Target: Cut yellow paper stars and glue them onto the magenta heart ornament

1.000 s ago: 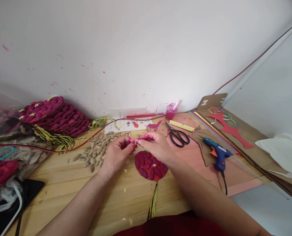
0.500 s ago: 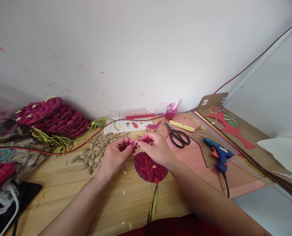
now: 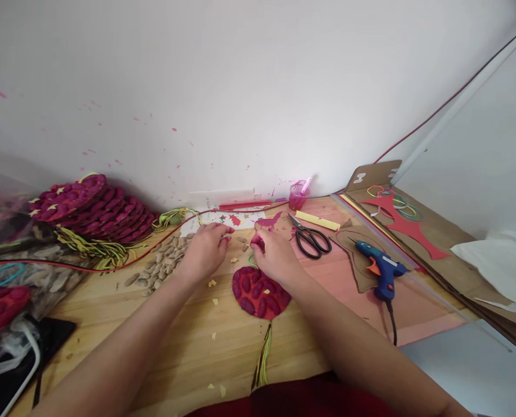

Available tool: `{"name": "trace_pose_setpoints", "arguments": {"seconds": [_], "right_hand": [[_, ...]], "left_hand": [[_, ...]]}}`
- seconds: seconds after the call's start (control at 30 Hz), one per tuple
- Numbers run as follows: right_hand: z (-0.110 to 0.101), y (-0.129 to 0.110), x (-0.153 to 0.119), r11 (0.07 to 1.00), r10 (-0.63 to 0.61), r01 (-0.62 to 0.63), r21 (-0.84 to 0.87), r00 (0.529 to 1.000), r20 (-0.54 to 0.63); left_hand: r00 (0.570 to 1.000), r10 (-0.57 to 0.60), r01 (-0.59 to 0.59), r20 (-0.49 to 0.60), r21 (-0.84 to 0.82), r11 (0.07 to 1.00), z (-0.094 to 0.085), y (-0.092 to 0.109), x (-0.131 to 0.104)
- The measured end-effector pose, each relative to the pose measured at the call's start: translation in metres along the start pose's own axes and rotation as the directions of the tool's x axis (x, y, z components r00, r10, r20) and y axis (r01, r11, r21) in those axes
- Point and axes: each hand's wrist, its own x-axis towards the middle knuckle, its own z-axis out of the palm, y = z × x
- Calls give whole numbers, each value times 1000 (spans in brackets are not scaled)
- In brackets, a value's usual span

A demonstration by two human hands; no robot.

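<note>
Head view shows two bare hands over one wooden table (image 3: 183, 353). The left hand (image 3: 206, 249), beside one heap of peanuts (image 3: 166, 262), has thumb and fingers slightly parted; the right hand (image 3: 277, 255) has curled fingertips, too small to tell whether they pinch anything. One lumpy red-and-purple disc (image 3: 258, 292) lies just below it, one tassel (image 3: 264, 356) at the near edge. At least six yellow scraps (image 3: 215, 302) dot the wood; rightward lie one pair of scissors (image 3: 303, 231) and one glue gun (image 3: 385, 270).
</note>
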Motion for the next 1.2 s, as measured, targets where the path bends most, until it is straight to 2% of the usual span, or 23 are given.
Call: {"name": "trace_pose_setpoints", "arguments": {"seconds": [0.1,0.2,0.3,0.43,0.63,0.83,0.9,1.03,1.2], "right_hand": [[3,3,2,1000,8,-8,7,1000,5],[6,6,4,1000,11,-11,18,1000,5],[8,9,5,1000,8,-8,26,1000,4],[8,7,5,1000,2,-2,24,1000,3],[7,5,4,1000,-8,8,13,1000,-5],[8,6,5,1000,-13,13,6,1000,-4],[8,6,5,1000,-10,10,7,1000,-1],[8,7,5,1000,-8,8,10,1000,2],[8,7,5,1000,-14,14,3,1000,-2]], "left_hand": [[996,25,-39,87,159,986,11,-4,29],[992,4,-30,124,211,977,21,-11,44],[991,-14,-21,134,256,966,24,-15,44],[990,-41,-2,136,301,954,19,-17,39],[994,-58,21,93,352,936,21,-15,39],[992,-11,-41,122,413,910,28,-12,42],[994,-1,-42,106,403,914,29,-10,42],[998,-57,44,30,331,942,30,-9,47],[997,-67,53,40,290,956,33,-7,57]]}}
